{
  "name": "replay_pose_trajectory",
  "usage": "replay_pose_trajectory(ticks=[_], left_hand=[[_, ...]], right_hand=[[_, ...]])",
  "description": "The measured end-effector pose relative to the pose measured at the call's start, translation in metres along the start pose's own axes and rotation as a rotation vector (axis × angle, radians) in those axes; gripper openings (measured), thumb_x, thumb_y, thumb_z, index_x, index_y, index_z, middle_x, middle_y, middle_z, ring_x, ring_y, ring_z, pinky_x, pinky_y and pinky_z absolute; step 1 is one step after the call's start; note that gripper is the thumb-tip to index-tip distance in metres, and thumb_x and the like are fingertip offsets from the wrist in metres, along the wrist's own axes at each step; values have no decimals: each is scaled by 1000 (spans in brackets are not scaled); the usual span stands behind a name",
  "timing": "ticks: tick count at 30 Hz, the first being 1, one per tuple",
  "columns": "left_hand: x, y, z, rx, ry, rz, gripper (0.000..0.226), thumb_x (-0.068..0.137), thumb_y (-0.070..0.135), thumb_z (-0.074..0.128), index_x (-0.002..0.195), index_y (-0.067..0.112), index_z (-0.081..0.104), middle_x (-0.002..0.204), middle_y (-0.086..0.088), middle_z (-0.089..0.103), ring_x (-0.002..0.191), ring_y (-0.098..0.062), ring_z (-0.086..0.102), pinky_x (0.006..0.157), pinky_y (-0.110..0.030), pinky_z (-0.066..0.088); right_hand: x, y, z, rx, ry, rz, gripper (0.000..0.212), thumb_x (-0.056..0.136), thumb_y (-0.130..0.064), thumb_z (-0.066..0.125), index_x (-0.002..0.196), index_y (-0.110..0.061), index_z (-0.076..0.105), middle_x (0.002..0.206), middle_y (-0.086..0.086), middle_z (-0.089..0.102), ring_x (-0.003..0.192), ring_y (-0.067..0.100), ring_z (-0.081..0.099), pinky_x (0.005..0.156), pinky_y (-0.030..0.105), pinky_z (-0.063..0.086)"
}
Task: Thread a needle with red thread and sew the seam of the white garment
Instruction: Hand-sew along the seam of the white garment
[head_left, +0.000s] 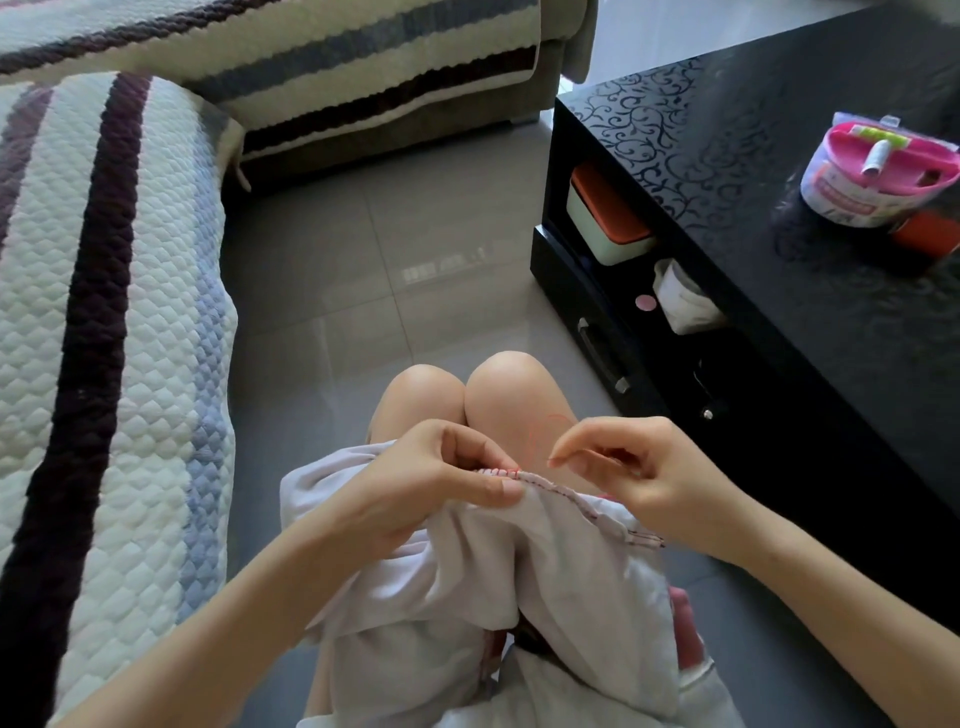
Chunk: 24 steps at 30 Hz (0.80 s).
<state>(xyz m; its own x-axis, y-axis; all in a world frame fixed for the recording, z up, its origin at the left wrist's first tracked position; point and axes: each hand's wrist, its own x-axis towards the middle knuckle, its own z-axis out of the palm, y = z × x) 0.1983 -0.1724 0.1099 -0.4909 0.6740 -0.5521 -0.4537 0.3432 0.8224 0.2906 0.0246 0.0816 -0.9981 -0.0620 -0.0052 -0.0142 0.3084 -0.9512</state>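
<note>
A white garment (561, 582) lies over my lap. Its seam edge (561, 488) runs between my hands, with a short row of red stitches (501, 472) at its left end. My left hand (441, 483) pinches the seam just beside those stitches, thumb on the near side. My right hand (639, 478) hovers just right of the stitches with thumb and forefinger pinched together. A thin loop of red thread (550, 423) rises above the seam between my hands. The needle is too small to make out.
A striped quilted sofa (104, 312) fills the left side. A black patterned table (779, 182) stands at right, with a pink sewing kit tub (878, 176) on top and containers on its lower shelf (613, 223). Grey tiled floor (395, 260) lies ahead of my knees.
</note>
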Motion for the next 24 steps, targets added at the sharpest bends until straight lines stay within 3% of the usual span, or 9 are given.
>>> replay_pose_trajectory(ticks=[5, 11, 18, 24], left_hand=[[0, 1, 2, 18, -15, 6, 6, 62, 11, 76, 68, 10, 74, 77, -13, 62, 69, -16, 58, 71, -23, 45], [2, 2, 3, 31, -30, 13, 24, 51, 27, 81, 68, 12, 74, 78, -13, 62, 71, -16, 56, 71, -24, 42], [2, 3, 2, 22, -31, 7, 3, 63, 12, 75, 64, 14, 74, 70, -8, 62, 64, -11, 57, 64, -18, 45], [1, 3, 2, 22, -37, 7, 10, 58, 17, 81, 63, 15, 73, 76, -11, 61, 67, -13, 57, 68, -21, 47]], right_hand=[[-1, 0, 3, 20, -27, -30, 14, 89, -9, 58, 86, -14, 71, 81, -14, 69, 77, 7, 65, 71, 18, 49], [1, -1, 6, 8, -23, -50, 16, 89, -10, 57, 88, -16, 71, 83, -18, 69, 79, 5, 66, 71, 15, 47], [2, 2, 7, 36, -13, -14, 16, 88, -9, 56, 85, -16, 70, 80, -18, 68, 74, 2, 63, 69, 17, 47], [3, 2, 6, 40, -24, -8, 15, 88, -11, 57, 86, -14, 71, 80, -16, 69, 76, 3, 64, 69, 17, 47]])
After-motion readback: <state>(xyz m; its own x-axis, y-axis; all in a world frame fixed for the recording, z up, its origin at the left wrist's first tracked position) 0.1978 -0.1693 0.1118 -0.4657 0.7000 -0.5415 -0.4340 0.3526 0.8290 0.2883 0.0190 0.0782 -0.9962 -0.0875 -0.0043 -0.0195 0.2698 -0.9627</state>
